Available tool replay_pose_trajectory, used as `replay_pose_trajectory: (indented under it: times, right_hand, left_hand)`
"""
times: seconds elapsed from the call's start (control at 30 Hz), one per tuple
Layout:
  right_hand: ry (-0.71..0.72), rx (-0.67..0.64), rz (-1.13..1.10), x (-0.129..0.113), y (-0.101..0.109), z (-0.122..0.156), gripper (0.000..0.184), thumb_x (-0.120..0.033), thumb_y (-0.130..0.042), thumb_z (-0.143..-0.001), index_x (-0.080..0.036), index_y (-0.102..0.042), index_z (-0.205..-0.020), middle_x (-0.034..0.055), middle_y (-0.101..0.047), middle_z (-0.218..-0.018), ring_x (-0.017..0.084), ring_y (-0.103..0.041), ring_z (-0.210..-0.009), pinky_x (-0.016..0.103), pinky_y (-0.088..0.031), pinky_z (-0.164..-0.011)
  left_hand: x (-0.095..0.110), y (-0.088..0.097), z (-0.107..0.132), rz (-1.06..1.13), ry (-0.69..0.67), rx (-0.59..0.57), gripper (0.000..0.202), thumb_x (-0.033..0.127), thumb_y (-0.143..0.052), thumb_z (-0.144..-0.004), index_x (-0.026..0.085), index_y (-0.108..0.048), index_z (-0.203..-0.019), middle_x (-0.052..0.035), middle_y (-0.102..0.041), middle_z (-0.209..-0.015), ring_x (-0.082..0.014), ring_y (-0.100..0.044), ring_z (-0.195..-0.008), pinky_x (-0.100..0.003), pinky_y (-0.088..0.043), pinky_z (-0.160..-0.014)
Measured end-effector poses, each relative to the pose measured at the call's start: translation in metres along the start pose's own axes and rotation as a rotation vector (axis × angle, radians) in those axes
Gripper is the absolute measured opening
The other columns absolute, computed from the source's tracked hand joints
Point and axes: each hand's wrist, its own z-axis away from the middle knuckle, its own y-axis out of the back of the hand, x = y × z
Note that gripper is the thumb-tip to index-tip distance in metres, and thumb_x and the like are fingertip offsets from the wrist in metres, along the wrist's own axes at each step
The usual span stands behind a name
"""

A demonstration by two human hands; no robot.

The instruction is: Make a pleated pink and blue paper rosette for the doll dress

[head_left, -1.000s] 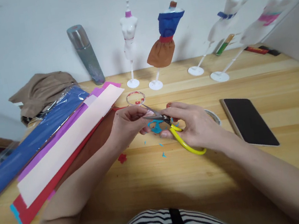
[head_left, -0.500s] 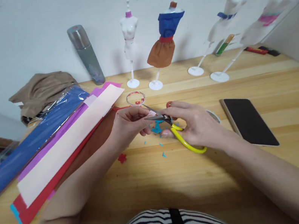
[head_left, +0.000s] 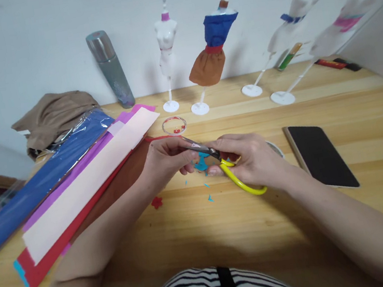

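Observation:
My right hand (head_left: pixel 251 160) grips yellow-handled scissors (head_left: pixel 240 182), blades pointing left and nearly closed. My left hand (head_left: pixel 167 160) pinches a small pink paper piece (head_left: pixel 195 146) at the blades. Just below the hands lies a blue paper cutout (head_left: pixel 201 164), and small blue scraps (head_left: pixel 209 198) and a red flower-shaped scrap (head_left: pixel 156 202) dot the wooden table (head_left: pixel 198 230).
Long sheets of coloured paper (head_left: pixel 75 192) lie at left beside a brown cloth (head_left: pixel 50 115). A metal flask (head_left: pixel 111 69), several small mannequin stands, one in a blue-and-brown dress (head_left: pixel 213 51), line the wall. A phone (head_left: pixel 320 155) lies at right; a clear tape ring (head_left: pixel 174 126) behind the hands.
The scissor blades have closed a little on the pink piece, and the hands have shifted slightly. Nothing else has moved.

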Motion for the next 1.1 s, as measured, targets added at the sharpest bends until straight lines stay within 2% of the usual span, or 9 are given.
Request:
replay_pose_trajectory:
  times: [0.27, 0.43, 0.57, 0.77, 0.83, 0.93, 1.0, 1.1]
  right_hand:
    - [-0.025, -0.039, 0.002, -0.002, 0.003, -0.001, 0.053, -0.071, -0.063, -0.091, -0.020, -0.077, -0.083, 0.0014, -0.053, -0.060, 0.015, -0.044, -0.051, 0.031, -0.034, -0.051]
    - [-0.044, -0.034, 0.007, -0.002, 0.002, -0.001, 0.055, -0.070, -0.060, -0.093, -0.019, -0.078, -0.088, 0.0011, -0.055, -0.059, 0.014, -0.042, -0.050, 0.029, -0.034, -0.051]
    - [-0.051, -0.029, 0.001, 0.000, 0.001, -0.001, 0.061, -0.075, -0.055, -0.093, -0.019, -0.076, -0.082, -0.0004, -0.053, -0.057, 0.012, -0.040, -0.049, 0.027, -0.033, -0.050]
    - [-0.146, -0.024, 0.045, 0.003, 0.008, -0.004, 0.060, -0.078, -0.058, -0.090, -0.022, -0.063, -0.068, -0.0002, -0.050, -0.054, 0.013, -0.042, -0.049, 0.030, -0.030, -0.049]
    - [-0.206, -0.090, 0.091, 0.002, 0.014, -0.004, 0.053, -0.072, -0.066, -0.086, -0.021, -0.067, -0.072, -0.0014, -0.050, -0.054, 0.013, -0.042, -0.047, 0.030, -0.028, -0.049]
    - [-0.286, -0.279, 0.172, -0.005, 0.018, -0.003, 0.029, -0.049, -0.080, -0.083, -0.022, -0.077, -0.093, -0.0022, -0.057, -0.057, 0.014, -0.047, -0.048, 0.029, -0.029, -0.050]
    - [-0.253, -0.422, 0.204, -0.014, 0.014, 0.000, 0.024, -0.037, -0.081, -0.083, -0.022, -0.077, -0.102, -0.0016, -0.062, -0.062, 0.015, -0.052, -0.051, 0.029, -0.033, -0.052]
    - [-0.139, -0.600, 0.218, -0.027, 0.000, 0.005, 0.029, -0.030, -0.079, -0.084, -0.022, -0.073, -0.111, 0.0012, -0.071, -0.075, 0.018, -0.062, -0.061, 0.028, -0.039, -0.058]
  left_hand:
    - [0.005, -0.001, 0.001, 0.005, 0.058, -0.028, 0.019, 0.033, -0.085, -0.069, 0.017, -0.075, -0.074, 0.0002, -0.070, -0.056, -0.0102, -0.063, -0.046, -0.020, -0.050, -0.044]
    - [0.009, -0.001, 0.002, 0.042, 0.074, -0.057, 0.015, 0.029, -0.084, -0.071, 0.017, -0.075, -0.072, -0.0006, -0.073, -0.063, -0.0082, -0.062, -0.046, -0.018, -0.050, -0.045]
    - [0.003, 0.003, -0.001, 0.070, 0.070, -0.062, 0.021, 0.033, -0.086, -0.071, 0.016, -0.073, -0.071, -0.0024, -0.076, -0.067, -0.0083, -0.062, -0.045, -0.018, -0.048, -0.042]
    - [-0.003, 0.011, -0.010, 0.104, 0.076, -0.016, 0.032, 0.041, -0.089, -0.069, 0.015, -0.073, -0.079, -0.0042, -0.077, -0.074, -0.0079, -0.063, -0.048, -0.018, -0.048, -0.043]
    - [-0.001, 0.018, -0.015, 0.119, 0.080, 0.012, 0.031, 0.040, -0.088, -0.070, 0.014, -0.074, -0.079, -0.0050, -0.077, -0.075, -0.0074, -0.062, -0.049, -0.019, -0.050, -0.046]
    - [0.011, 0.032, -0.022, 0.167, 0.076, 0.078, 0.019, 0.028, -0.086, -0.070, 0.014, -0.074, -0.077, -0.0034, -0.075, -0.072, -0.0065, -0.060, -0.052, -0.017, -0.050, -0.049]
    - [0.024, 0.044, -0.024, 0.202, 0.029, 0.195, 0.011, 0.019, -0.082, -0.070, 0.016, -0.071, -0.070, -0.0018, -0.074, -0.071, -0.0053, -0.058, -0.053, -0.015, -0.047, -0.047]
    - [0.043, 0.054, -0.020, 0.236, -0.070, 0.311, 0.005, 0.014, -0.077, -0.073, 0.015, -0.072, -0.073, -0.0012, -0.074, -0.076, -0.0030, -0.055, -0.052, -0.012, -0.043, -0.046]
